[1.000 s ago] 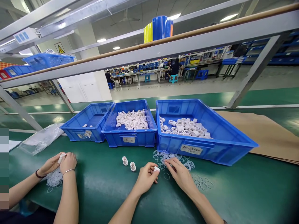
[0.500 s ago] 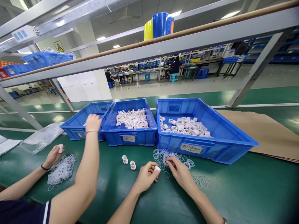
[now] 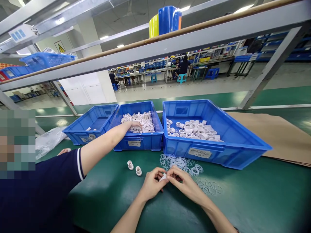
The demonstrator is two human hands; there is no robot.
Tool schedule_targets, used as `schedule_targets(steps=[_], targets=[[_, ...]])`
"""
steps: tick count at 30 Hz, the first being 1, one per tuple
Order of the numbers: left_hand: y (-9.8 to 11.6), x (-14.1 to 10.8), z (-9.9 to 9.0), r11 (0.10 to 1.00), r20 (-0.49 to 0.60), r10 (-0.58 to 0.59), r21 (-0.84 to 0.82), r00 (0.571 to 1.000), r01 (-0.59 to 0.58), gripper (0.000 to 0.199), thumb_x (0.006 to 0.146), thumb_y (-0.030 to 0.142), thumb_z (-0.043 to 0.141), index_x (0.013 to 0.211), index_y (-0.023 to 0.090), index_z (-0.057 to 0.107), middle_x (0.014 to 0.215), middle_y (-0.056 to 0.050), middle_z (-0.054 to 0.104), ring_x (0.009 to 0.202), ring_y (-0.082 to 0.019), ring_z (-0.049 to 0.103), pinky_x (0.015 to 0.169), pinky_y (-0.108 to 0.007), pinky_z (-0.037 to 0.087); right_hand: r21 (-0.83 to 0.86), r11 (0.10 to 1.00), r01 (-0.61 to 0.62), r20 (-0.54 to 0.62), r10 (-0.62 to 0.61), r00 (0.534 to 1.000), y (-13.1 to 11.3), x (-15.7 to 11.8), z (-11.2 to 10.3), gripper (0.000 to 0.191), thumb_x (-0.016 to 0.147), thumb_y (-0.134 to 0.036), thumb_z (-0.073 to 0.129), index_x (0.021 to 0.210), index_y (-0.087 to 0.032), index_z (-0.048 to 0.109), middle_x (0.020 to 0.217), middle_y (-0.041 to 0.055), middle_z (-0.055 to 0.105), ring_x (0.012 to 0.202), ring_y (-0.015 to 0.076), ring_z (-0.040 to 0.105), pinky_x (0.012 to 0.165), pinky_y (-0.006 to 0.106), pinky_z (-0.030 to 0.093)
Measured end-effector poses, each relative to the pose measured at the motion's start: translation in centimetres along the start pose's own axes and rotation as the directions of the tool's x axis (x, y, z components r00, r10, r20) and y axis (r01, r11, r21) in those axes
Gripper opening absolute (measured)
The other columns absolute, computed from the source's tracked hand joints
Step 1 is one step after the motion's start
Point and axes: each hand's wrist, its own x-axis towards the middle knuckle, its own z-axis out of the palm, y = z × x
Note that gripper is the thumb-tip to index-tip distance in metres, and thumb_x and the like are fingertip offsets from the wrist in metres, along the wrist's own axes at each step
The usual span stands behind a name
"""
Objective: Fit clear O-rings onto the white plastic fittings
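My left hand (image 3: 153, 183) is closed round a white plastic fitting (image 3: 163, 177) low over the green table. The fingers of my right hand (image 3: 182, 182) are pinched at the fitting's right end; what they hold is too small to make out. Behind my hands lies a pile of thin clear rings (image 3: 181, 163), and a smaller group of rings (image 3: 210, 187) is to the right. Two white fittings (image 3: 138, 171) stand upright on the table, left of my left hand.
A co-worker's arm (image 3: 107, 139) reaches from the left into the middle blue bin (image 3: 136, 142) of white parts. The right blue bin (image 3: 218, 155) holds white rings; the left blue bin (image 3: 75, 137) has few parts. Brown cardboard (image 3: 274, 136) lies at right.
My right hand has moved left from the ring pile to the fitting in my left hand. The co-worker has leaned in, the hand passing from the left bin to the middle one.
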Motion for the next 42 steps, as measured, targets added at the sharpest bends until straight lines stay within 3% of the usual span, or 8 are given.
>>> schedule_targets(steps=[9,18,21,25,27,34,38,42], targets=[[-0.9,0.3,0.3,0.949,-0.023,-0.075,-0.310,0.997,0.064,0.056,0.074,0.049,0.080,0.110,0.011,0.059,0.083,-0.004,0.061,0.065,-0.011,0.058,0.047,-0.021,0.054,-0.128,0.992,-0.004,0.000,0.004,1.000,0.6,0.2,-0.7,0.039,0.102,-0.051,0.043,0.085,-0.023,0.064,0.082,0.0015,0.056,0.069,0.0160,0.050,0.063,0.029,0.038],[-0.5,0.2,0.4,0.943,0.027,-0.052,-0.329,0.998,0.058,0.050,0.077,0.050,0.078,0.100,0.011,0.055,0.079,-0.004,0.063,0.066,-0.012,0.060,0.050,-0.022,0.056,-0.007,0.998,-0.067,-0.047,0.066,0.997,1.2,0.3,0.0,0.039,0.097,-0.056,0.052,0.079,-0.022,0.060,0.080,0.0000,0.057,0.068,0.0148,0.047,0.062,0.028,0.037],[-0.5,0.1,0.4,0.937,0.041,-0.039,-0.345,0.998,0.050,0.047,0.079,0.048,0.077,0.098,0.012,0.053,0.075,-0.002,0.062,0.065,-0.012,0.061,0.052,-0.023,0.057,0.070,0.992,-0.103,-0.065,0.107,0.992,1.2,0.3,0.3,0.037,0.093,-0.058,0.058,0.087,-0.021,0.060,0.081,-0.0002,0.056,0.071,0.0151,0.048,0.063,0.027,0.039],[-0.5,0.2,0.4,0.915,0.078,-0.015,-0.401,0.997,0.045,0.047,0.082,0.047,0.075,0.100,0.014,0.047,0.073,-0.002,0.064,0.063,-0.012,0.062,0.052,-0.022,0.056,0.190,0.976,-0.105,0.028,0.101,0.994,0.6,0.3,0.2,0.038,0.094,-0.057,0.057,0.108,-0.023,0.066,0.096,0.0027,0.062,0.084,0.0175,0.056,0.073,0.028,0.045],[-0.6,0.2,0.4,0.900,0.098,-0.007,-0.433,0.995,0.049,0.047,0.084,0.048,0.073,0.101,0.015,0.045,0.071,-0.002,0.065,0.061,-0.012,0.062,0.052,-0.021,0.054,0.251,0.962,-0.105,0.073,0.090,0.993,0.1,0.2,0.0,0.038,0.094,-0.057,0.056,0.106,-0.023,0.067,0.099,0.0032,0.063,0.086,0.0176,0.057,0.075,0.028,0.046],[-0.6,-0.2,0.2,0.816,0.212,0.012,-0.567,0.977,0.113,0.046,0.086,0.049,0.070,0.102,0.017,0.041,0.087,-0.009,0.072,0.062,-0.013,0.067,0.056,-0.021,0.053,0.408,0.892,-0.193,0.203,0.118,0.972,-0.6,0.2,-0.6,0.042,0.092,-0.059,0.059,0.101,-0.019,0.065,0.076,-0.0008,0.056,0.068,0.0128,0.049,0.054,0.023,0.032],[-0.9,-0.2,0.1,0.779,0.274,0.024,-0.607,0.961,0.154,0.044,0.088,0.049,0.067,0.100,0.018,0.039,0.084,-0.008,0.072,0.059,-0.012,0.066,0.054,-0.020,0.051,0.420,0.886,-0.197,0.229,0.107,0.968,-0.2,0.2,-0.5,0.041,0.093,-0.058,0.060,0.099,-0.018,0.065,0.073,-0.0002,0.059,0.067,0.0138,0.050,0.053,0.024,0.031],[-0.9,-0.2,0.2,0.791,0.345,0.045,-0.585,0.938,0.177,0.045,0.087,0.051,0.068,0.098,0.020,0.038,0.083,-0.010,0.072,0.057,-0.014,0.066,0.052,-0.021,0.050,0.385,0.906,-0.174,0.191,0.107,0.976,0.9,0.4,0.1,0.039,0.093,-0.058,0.059,0.093,-0.019,0.064,0.073,0.0005,0.061,0.072,0.0163,0.054,0.066,0.027,0.040]])
